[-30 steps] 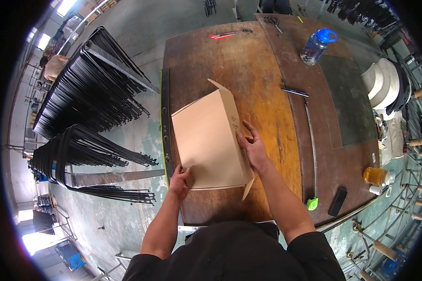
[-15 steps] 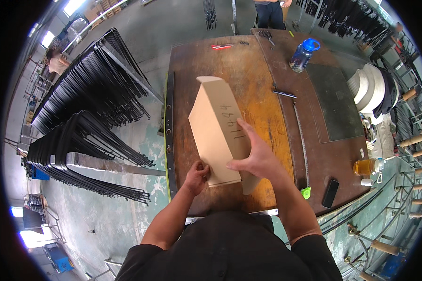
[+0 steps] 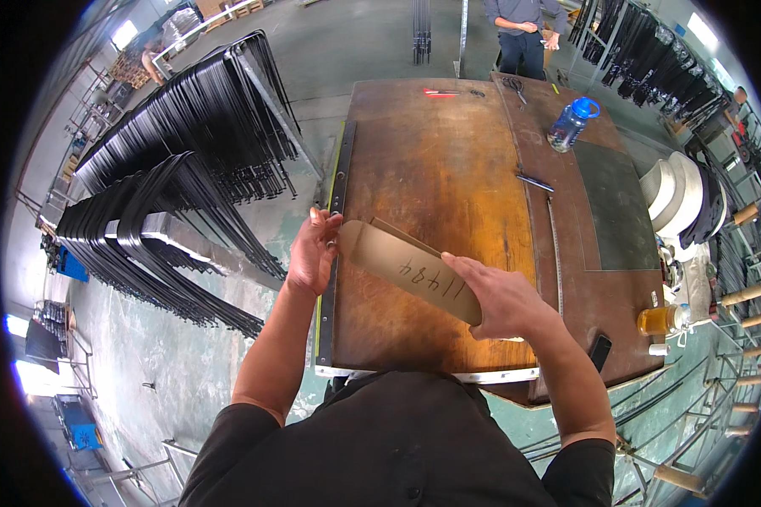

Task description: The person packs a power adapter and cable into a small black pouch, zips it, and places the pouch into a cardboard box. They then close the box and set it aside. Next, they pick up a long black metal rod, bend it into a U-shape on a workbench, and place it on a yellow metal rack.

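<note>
A narrow brown cardboard box [image 3: 406,269] is held up over the wooden table, slanting from upper left to lower right. Its long narrow side, with dark handwriting, faces me, and a rounded flap forms its left end. My right hand [image 3: 507,300] grips the right end, thumb hidden and fingers over the upper edge. At the flap end is my left hand [image 3: 311,253], palm turned toward the box, with its fingers partly bent and apart. Whether its fingertips touch the flap is hard to make out.
The wooden table [image 3: 431,160] has a metal strip [image 3: 336,194] along its left edge. On its right stand a blue bottle [image 3: 572,125], a pen [image 3: 534,182], a phone [image 3: 599,351] and an amber jar [image 3: 658,320]. Racks of black cables [image 3: 186,118] stand left. A person [image 3: 524,34] is beyond the table.
The box has turned from upright to a slant, its narrow written side now facing me. My left hand has left its lower corner and moved up to the flap end. My right hand still grips it.
</note>
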`<action>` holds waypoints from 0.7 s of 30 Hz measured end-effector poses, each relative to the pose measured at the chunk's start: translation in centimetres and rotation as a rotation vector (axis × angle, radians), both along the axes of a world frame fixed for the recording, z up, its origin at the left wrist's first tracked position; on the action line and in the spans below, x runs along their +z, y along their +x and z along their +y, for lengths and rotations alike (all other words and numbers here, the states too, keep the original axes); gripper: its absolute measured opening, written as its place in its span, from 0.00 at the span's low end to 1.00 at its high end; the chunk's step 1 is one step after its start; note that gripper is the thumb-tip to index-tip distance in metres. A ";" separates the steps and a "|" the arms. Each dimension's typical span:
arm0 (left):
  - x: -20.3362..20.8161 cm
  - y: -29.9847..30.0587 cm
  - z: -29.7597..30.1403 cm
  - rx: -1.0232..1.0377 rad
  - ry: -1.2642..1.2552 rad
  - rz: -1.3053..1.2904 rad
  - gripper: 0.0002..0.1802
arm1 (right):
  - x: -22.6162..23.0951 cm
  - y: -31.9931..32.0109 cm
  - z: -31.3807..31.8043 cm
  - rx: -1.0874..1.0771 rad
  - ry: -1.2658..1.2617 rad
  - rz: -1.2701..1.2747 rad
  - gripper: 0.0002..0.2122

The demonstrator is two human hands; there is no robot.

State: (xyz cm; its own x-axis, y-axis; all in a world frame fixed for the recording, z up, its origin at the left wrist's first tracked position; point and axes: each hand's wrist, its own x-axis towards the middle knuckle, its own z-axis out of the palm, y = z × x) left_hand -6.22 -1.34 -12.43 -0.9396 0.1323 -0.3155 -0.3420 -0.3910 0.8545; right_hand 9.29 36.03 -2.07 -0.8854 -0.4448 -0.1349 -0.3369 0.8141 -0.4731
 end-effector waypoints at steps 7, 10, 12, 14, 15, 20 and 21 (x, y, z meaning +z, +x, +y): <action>-0.9 4.1 1.9 -0.176 -0.390 0.127 0.28 | -0.9 2.6 -1.7 -0.057 0.109 0.098 0.51; -0.5 5.5 1.5 -0.153 -0.303 0.247 0.31 | -0.8 3.9 -3.0 -0.144 0.169 0.256 0.39; 0.1 6.3 1.2 -0.149 -0.165 0.299 0.27 | -0.9 4.6 -3.9 -0.193 0.189 0.345 0.32; 0.8 6.6 1.0 -0.154 -0.026 0.355 0.26 | -1.0 5.0 -4.6 -0.212 0.197 0.409 0.26; 1.0 6.6 0.9 -0.151 0.007 0.363 0.26 | -1.2 5.2 -4.9 -0.230 0.175 0.403 0.24; 0.4 7.0 1.0 -0.113 0.136 0.370 0.27 | -2.1 6.3 -6.0 -0.305 0.141 0.396 0.13; 0.2 7.1 0.9 -0.107 0.157 0.373 0.28 | -2.3 6.5 -6.2 -0.304 0.143 0.405 0.12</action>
State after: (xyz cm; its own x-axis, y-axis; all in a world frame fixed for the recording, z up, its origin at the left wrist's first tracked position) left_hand 0.88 -0.49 -12.20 -0.9641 0.2547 0.0755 -0.0661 -0.5054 0.8604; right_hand 15.77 29.88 -4.39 -0.9655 -0.1619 0.2040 -0.2081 0.9505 -0.2308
